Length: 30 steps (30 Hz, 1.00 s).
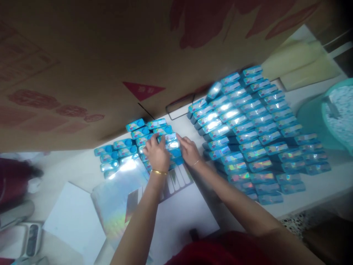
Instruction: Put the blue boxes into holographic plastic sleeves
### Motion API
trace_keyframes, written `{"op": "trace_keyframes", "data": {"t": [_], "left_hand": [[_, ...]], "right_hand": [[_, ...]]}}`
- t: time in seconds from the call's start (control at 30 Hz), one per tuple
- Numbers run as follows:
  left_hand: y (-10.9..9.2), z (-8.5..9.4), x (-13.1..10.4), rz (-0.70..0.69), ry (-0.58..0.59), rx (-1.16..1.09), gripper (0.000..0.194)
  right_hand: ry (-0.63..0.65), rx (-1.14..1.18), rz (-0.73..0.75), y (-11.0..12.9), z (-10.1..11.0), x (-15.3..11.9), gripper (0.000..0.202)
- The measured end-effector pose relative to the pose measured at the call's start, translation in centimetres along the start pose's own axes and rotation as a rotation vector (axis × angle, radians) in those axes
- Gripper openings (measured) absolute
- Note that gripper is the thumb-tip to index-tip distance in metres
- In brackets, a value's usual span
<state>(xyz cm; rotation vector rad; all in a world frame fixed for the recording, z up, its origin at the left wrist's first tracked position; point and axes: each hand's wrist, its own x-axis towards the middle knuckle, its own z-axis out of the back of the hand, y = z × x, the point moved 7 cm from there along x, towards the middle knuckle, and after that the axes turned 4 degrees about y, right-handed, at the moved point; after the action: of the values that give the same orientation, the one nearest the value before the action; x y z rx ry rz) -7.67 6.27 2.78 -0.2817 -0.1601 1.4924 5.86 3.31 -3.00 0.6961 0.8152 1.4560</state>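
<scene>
White tabletop (336, 176) is backed by a large cardboard carton (91, 66) printed in red; a teal bucket (311, 114) is seen at the right, a white sheet (75, 221) at the left. In the smaller group of blue cases, one shiny blue case (168, 137) is touched by both hands, its long axis laid crosswise, right end slightly raised in view. The left hand (157, 154)'s fingers are spread apart; whether the right hand (190, 151)'s fingers are closed cannot be told.
</scene>
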Motion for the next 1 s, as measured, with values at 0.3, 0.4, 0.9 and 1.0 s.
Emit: {"op": "trace_keyframes", "data": {"t": [0.3, 0.4, 0.9, 1.0], "left_hand": [[-0.1, -1.6, -0.3, -0.109, 0.141, 0.034, 0.052], [1.0, -0.5, -0.9, -0.164, 0.175, -0.062, 0.050], [15.6, 4.0, -16.5, -0.066, 0.259, -0.095, 0.027], [14.8, 4.0, -16.9, -0.054, 0.283, -0.224, 0.018]], "right_hand": [[0.144, 0.161, 0.023, -2.4, -2.1, 0.5, 0.056], [0.284, -0.068, -0.042, -3.0, -1.9, 0.2, 0.056], [0.389, -0.238, 0.417, 15.5, -8.7, -9.2, 0.020], [0.471, -0.337, 0.408, 15.6, -11.2, -10.2, 0.020]]}}
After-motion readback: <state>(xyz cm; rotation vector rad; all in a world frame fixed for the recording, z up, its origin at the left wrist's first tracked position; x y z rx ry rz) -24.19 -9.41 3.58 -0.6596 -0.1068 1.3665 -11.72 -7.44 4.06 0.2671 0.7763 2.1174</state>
